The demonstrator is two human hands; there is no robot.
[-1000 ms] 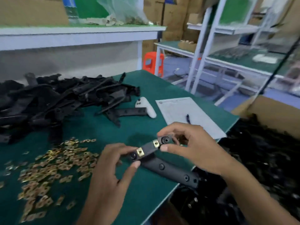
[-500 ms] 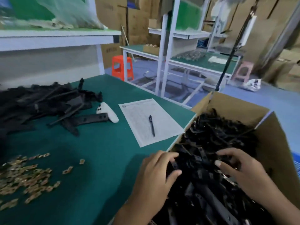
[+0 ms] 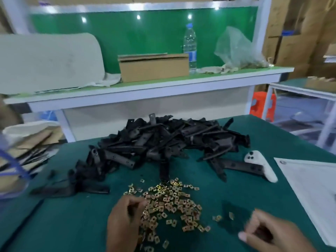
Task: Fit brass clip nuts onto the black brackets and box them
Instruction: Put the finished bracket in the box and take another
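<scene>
A heap of black brackets [image 3: 163, 142] lies across the middle of the green mat [image 3: 63, 224]. In front of it is a loose pile of brass clip nuts [image 3: 172, 202]. My left hand [image 3: 125, 222] is at the pile's left edge with its fingers curled down into the nuts; the fingertips are hidden, so I cannot tell whether it holds any. Off to the right of the pile, just above the mat, my right hand [image 3: 269, 233] is blurred and loosely curled, with nothing visible in it. The packing box is out of view.
A white handheld controller [image 3: 260, 166] lies on a bracket at the right, beside a paper sheet [image 3: 309, 188]. Flattened cardboard and a blurred blue object [image 3: 11, 160] are at the left edge. The shelf behind holds a cardboard box [image 3: 154, 68], a water bottle [image 3: 190, 46] and a plastic bag [image 3: 236, 50].
Both hands left the bracket box at the right, and the view swung left. They have come to the brass nut pile, and the fitted bracket is no longer in them.
</scene>
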